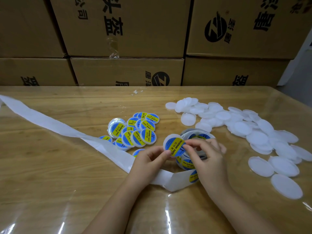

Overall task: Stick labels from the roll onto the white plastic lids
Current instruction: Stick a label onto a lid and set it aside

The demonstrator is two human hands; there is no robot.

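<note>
While stacked boxes [128, 31] wall off the room behind, a wooden table [59, 166] under clear film carries everything. Left hand [148, 161] pinches a lid [170, 138] above the roll [194, 136]; right hand [206, 156] pinches its label [175, 146]. Labelled lids [135, 130] lie to the left, blank lids [244, 125] to the right, and backing [50, 124] trails left.

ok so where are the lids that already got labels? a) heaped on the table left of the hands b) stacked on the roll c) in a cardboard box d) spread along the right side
a: the labelled lids lie heaped on the table up and left of the left hand; the plain white lids spread along the right.
</note>
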